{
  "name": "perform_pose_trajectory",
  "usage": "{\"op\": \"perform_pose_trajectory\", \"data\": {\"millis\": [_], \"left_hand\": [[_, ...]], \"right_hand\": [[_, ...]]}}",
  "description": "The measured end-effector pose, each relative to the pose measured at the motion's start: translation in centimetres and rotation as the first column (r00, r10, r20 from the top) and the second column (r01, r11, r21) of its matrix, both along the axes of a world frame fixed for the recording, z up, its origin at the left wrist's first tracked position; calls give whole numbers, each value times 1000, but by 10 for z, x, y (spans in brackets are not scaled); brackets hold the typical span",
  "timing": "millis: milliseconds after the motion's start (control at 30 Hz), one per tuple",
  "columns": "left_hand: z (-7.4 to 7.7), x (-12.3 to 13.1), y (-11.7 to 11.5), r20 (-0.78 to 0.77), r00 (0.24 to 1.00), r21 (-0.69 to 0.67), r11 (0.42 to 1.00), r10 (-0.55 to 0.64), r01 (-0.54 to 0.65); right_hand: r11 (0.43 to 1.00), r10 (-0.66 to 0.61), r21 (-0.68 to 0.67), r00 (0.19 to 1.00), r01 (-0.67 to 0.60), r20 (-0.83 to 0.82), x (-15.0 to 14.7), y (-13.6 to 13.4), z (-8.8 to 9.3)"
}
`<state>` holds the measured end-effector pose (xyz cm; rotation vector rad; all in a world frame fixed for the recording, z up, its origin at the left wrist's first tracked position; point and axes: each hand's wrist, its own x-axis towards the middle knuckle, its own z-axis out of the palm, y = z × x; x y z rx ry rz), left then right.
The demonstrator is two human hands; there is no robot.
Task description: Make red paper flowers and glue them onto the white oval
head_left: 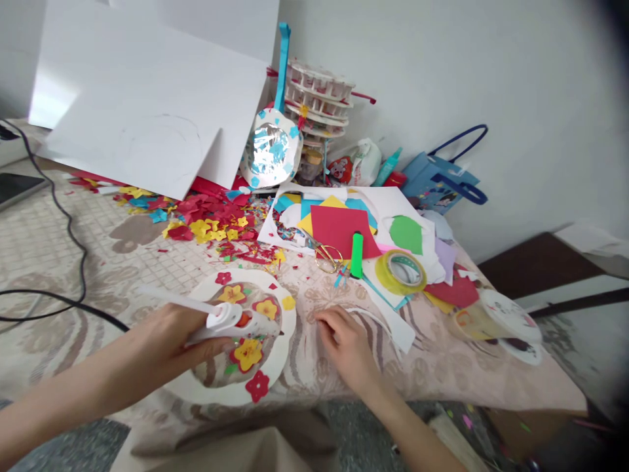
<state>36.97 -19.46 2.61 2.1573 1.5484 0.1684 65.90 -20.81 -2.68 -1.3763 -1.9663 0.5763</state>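
Observation:
My left hand (196, 341) is wrapped round a white hot glue gun (248, 324), with a glue stick (171, 298) poking out of its back. The gun is above a white paper ring (289, 328) with a clear middle. Yellow paper flowers (248, 354) and small green pieces lie on the clear part, and red paper flowers (257, 386) sit on the rim. The gun and hand hide part of the ring's left side. Just right of the ring, my right hand (346, 344) is low over the tablecloth, fingers curled together; whatever they may hold is hidden.
Cut paper flowers and scraps (211, 210) are heaped behind the ring. Gold-handled scissors (328, 257), a green cutter (356, 255), a tape roll (400, 271) and coloured paper (339, 229) lie farther right. A black cord (73, 229) crosses the left side. A plastic cup (474, 322) lies at right.

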Motion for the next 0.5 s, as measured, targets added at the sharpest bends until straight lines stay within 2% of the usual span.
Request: {"op": "perform_pose_trajectory", "data": {"millis": [67,133,267,400,500], "left_hand": [[0,0,1,-39,999,-37,999,-12,11],[0,0,1,-60,998,-57,998,-17,13],[1,-1,3,-47,998,-65,997,-38,35],[1,-4,4,-52,999,-77,997,-3,-1],[1,-3,4,-51,999,-79,997,20,-24]], "right_hand": [[997,-10,76,984,-4,176,1,4,-1],[998,22,50,971,-35,239,1,6,0],[991,125,-53,984,-120,128,6,10,6],[996,81,-33,993,-78,83,21,16,15],[985,170,-28,979,-168,115,30,24,16]]}}
